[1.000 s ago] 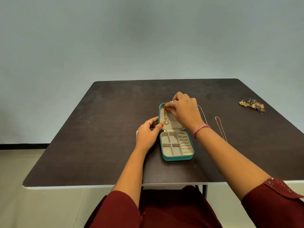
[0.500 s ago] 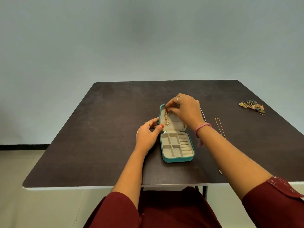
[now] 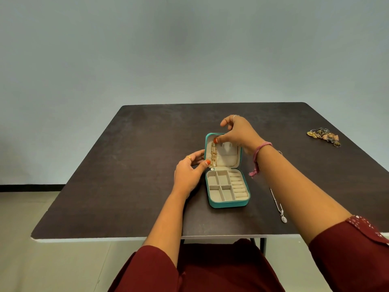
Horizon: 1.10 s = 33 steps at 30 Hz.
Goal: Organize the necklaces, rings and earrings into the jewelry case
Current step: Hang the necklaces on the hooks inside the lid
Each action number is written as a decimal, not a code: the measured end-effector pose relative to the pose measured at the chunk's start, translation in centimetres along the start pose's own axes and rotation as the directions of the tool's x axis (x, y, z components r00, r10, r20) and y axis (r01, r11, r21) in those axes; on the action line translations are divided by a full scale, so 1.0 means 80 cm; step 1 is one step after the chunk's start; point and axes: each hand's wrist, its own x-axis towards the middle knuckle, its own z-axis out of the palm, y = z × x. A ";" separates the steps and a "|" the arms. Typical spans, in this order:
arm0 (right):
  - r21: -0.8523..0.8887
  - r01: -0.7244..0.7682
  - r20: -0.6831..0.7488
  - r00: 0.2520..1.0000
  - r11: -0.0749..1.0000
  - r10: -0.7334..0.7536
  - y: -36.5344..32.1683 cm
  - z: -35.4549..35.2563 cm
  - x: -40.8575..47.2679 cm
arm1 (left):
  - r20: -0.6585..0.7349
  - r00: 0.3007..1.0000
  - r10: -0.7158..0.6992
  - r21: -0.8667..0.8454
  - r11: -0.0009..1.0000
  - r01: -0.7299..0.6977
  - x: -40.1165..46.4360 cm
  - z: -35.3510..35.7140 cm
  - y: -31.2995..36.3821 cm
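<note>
Now — right hand | gold necklace (lid) | teal case — unlabelled

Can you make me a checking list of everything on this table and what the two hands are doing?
Surface: dark brown table, pale front edge.
Job's things: teal jewelry case lies open; the bottom tray's compartments look empty. A gold necklace hangs down the left side of the lid. A silver necklace lies on the table right of the case, partly hidden by the right arm. A pile of small jewelry sits at the far right.
Clutter: nothing seen.
Grippers: left hand steadies the case's left side, thumb by the gold necklace's lower end. Right hand is over the lid's top, thumb at the gold necklace's upper end.
Cables: nothing seen.
Surroundings: plain grey wall, light floor.
</note>
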 end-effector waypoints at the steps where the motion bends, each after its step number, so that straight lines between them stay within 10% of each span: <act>1: 0.003 0.004 0.015 1.000 1.000 -0.004 -0.002 0.000 0.000 | 0.000 1.000 -0.002 -0.008 1.000 0.002 0.000 0.000 0.000; 7: 0.088 0.080 0.076 0.993 0.993 -0.087 0.008 -0.009 -0.006 | -0.017 0.999 -0.030 -0.022 0.999 0.029 -0.003 0.000 0.002; 16: 0.210 0.002 -0.191 0.981 0.978 0.039 0.094 -0.067 -0.013 | -0.038 0.998 -0.048 0.254 0.965 0.056 0.001 0.008 0.002; 29: -0.335 -0.148 -0.215 0.974 0.931 0.078 0.168 -0.097 0.014 | -0.091 0.995 -0.038 0.173 0.984 0.053 -0.001 0.010 0.006; 33: -0.435 -0.051 -0.118 0.993 0.899 0.000 0.164 -0.094 0.035 | -0.304 0.952 -0.033 -0.040 0.999 0.022 0.003 0.001 -0.001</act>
